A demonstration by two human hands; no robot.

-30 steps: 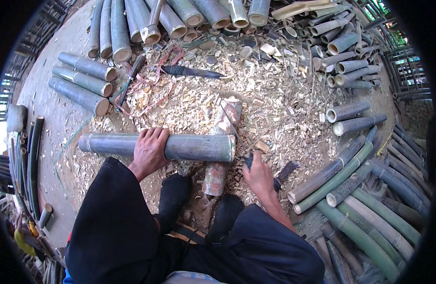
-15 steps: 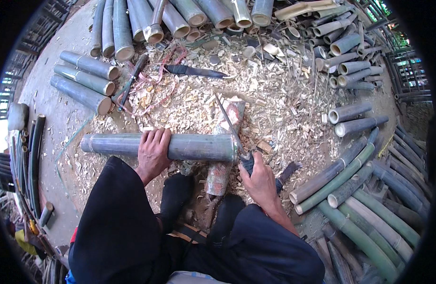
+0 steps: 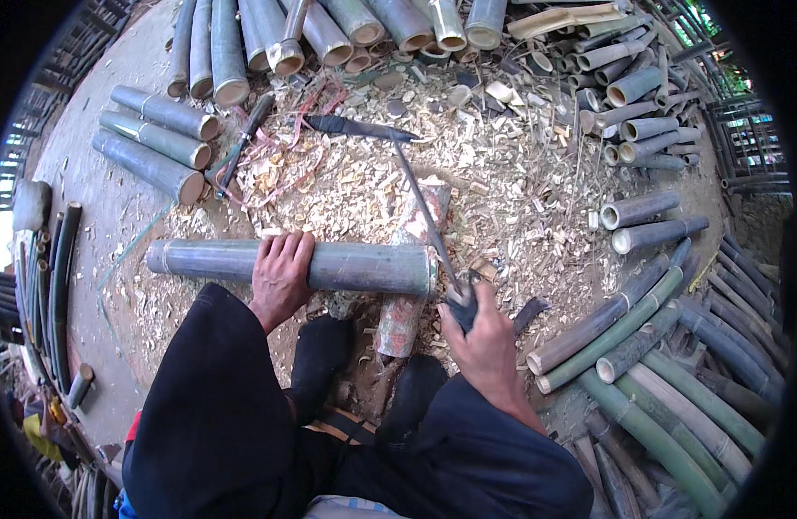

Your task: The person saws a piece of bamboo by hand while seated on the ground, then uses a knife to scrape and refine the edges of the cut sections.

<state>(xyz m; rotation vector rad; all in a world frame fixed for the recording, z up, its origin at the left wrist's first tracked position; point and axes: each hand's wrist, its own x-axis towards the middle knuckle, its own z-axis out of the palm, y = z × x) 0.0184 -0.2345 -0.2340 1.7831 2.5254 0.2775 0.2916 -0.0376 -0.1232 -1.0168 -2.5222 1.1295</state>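
A thick grey-green bamboo section (image 3: 364, 267) lies crosswise in front of me, its right part resting over a short, worn log (image 3: 400, 322). My left hand (image 3: 282, 270) grips the bamboo from above near its middle, fingers curled over it. In my closed right hand (image 3: 482, 336) is the dark handle of a long, narrow-bladed knife (image 3: 426, 213). Its blade points up and away to the left, next to the bamboo's right end. Whether the edge touches the bamboo I cannot tell.
Pale wood chips (image 3: 511, 203) cover the ground. Beyond the log lies another dark knife (image 3: 359, 129), with a sheathed-looking tool (image 3: 245, 143) to its left. Three cut bamboo pieces (image 3: 156, 141) lie at left. Bamboo stacks (image 3: 649, 112) and long poles (image 3: 658, 406) line the right side.
My right hand has shifted slightly right and down with the knife, and the blade has turned a little. The left hand and the bamboo stay nearly in place.
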